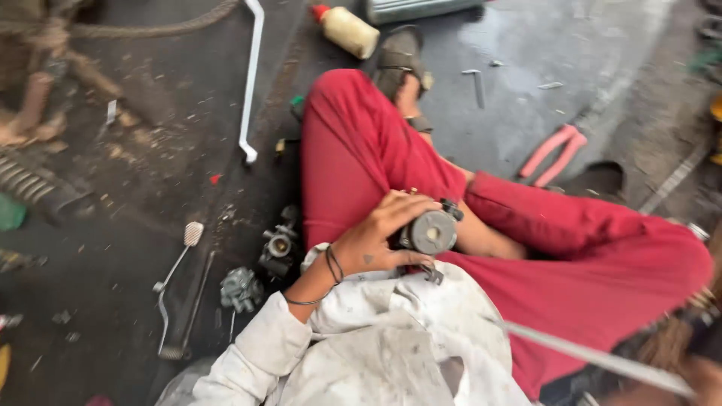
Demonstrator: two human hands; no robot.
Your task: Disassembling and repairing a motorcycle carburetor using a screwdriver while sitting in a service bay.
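I sit on a dark, oily floor in red trousers (353, 150) and a stained white shirt. My left hand (376, 239) grips a small grey metal engine part (431, 231) with a round face, held against my thigh. Black cord bands circle that wrist. My right hand (703, 380) is blurred at the bottom right corner and seems closed on a thin grey metal rod (594, 358) that slants toward my lap.
Two small carburettor-like parts (278, 244) (241, 288) lie on the floor to my left, beside a bent metal lever (174, 282). Farther off are a white bent bar (252, 83), a red-capped bottle (346, 30), pink-handled pliers (553, 154) and a ribbed hose (30, 188).
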